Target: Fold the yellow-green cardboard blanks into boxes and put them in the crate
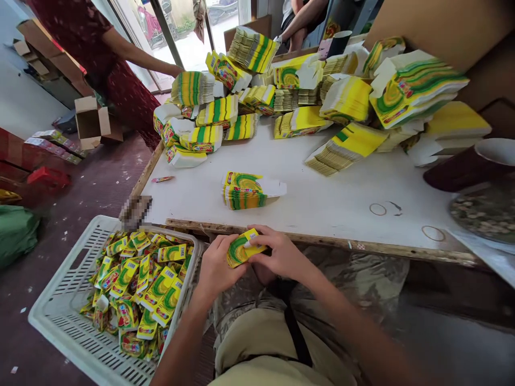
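A small yellow-and-green printed carton (241, 248) sits between both my hands, just below the near edge of the white table (322, 198). My left hand (215, 268) grips its left side with curled fingers. My right hand (277, 252) pinches its right end from above. A short stack of flat cartons (243, 191) lies on the table right in front of me. To my left, a white slotted plastic basket (60, 311) holds several folded cartons (140, 284).
Large heaps of flat carton bundles (306, 91) cover the table's far side. A dark red cup (466, 166) and a plate stand at the right. A person in a dark red dress (116, 69) stands at far left near an open cardboard box (90, 122).
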Demonstrator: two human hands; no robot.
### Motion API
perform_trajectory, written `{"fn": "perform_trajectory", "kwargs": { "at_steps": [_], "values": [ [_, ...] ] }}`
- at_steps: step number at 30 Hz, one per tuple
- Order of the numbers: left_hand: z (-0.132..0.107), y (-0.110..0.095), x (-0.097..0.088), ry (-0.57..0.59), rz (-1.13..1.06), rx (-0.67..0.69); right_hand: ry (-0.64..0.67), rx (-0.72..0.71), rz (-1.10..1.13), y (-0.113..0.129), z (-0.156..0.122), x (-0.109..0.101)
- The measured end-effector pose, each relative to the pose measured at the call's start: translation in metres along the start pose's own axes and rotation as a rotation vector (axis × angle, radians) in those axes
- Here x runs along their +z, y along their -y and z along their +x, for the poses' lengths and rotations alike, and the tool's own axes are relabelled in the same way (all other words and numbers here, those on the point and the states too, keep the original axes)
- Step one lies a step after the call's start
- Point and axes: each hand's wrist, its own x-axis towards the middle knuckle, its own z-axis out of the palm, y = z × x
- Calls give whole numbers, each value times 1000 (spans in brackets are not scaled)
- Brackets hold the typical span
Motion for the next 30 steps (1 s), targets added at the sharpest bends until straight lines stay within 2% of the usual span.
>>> {"fn": "perform_trajectory", "kwargs": {
  "at_steps": [2, 4, 8, 12, 14, 16, 19, 20, 22, 24, 27, 30],
  "values": [
    [-2, 3, 0, -28, 22, 0, -97, 30, 43, -2, 0, 10],
    [-6, 9, -1, -36, 13, -13, -112, 34, 70, -4, 0, 19],
    [-14, 17, -5, -73, -28, -55, 30, -19, 45, -2, 5, 31],
    [-17, 21, -6, -146, -8, -91, 60, -38, -57, 8, 13, 41],
    [-19, 28, -14, -165, -21, -116, 95, -61, -93, 11, 21, 39],
    [-27, 42, -32, -216, -4, -189, 39, -81, -147, 11, 34, 28],
    [-52, 78, -78, -315, 255, -413, -271, -19, -333, 0, 61, -2],
    [-63, 92, -94, -285, 405, -505, -357, 30, -418, -5, 70, -12],
    [-86, 118, -120, -179, 652, -679, -404, 120, -577, -19, 86, -25],
    [-105, 134, -132, -176, 743, -751, -374, 161, -659, -30, 97, -31],
    [-113, 134, -121, -292, 580, -663, -364, 160, -669, -38, 103, -31],
    [-94, 110, -86, -379, 206, -557, -395, 139, -658, -29, 101, -28]
  ]
}}
